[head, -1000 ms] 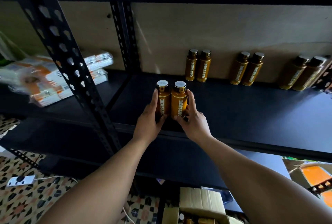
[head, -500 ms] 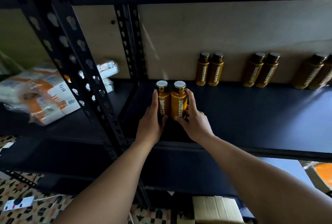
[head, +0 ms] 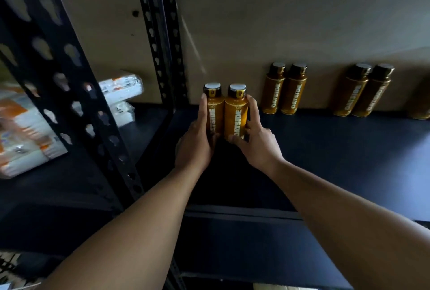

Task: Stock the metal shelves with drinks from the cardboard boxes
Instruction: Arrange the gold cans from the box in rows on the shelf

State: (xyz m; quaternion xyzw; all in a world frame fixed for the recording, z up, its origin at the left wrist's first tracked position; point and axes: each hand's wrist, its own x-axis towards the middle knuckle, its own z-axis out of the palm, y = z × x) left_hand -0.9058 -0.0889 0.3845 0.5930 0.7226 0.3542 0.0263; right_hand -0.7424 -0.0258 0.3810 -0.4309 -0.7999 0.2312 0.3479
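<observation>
Left hand (head: 195, 148) is wrapped round the left bottle (head: 214, 113), and the right hand (head: 258, 143) round the right bottle (head: 235, 113); both bottles are held upright and pressed side to side on or just above the dark shelf (head: 325, 150), beside the perforated post (head: 69, 94); whether their bases rest on it cannot be told. Further back, one pair (head: 285, 89) and another pair (head: 365, 91) are stood against the wall.

For the step to be done well, the held bottles should probably be slid straight back, kept upright and together, and released only once lined up with that rear row.

Compared with half a second earlier, the held bottles are seen deeper on the shelf; the grip is unchanged.
</observation>
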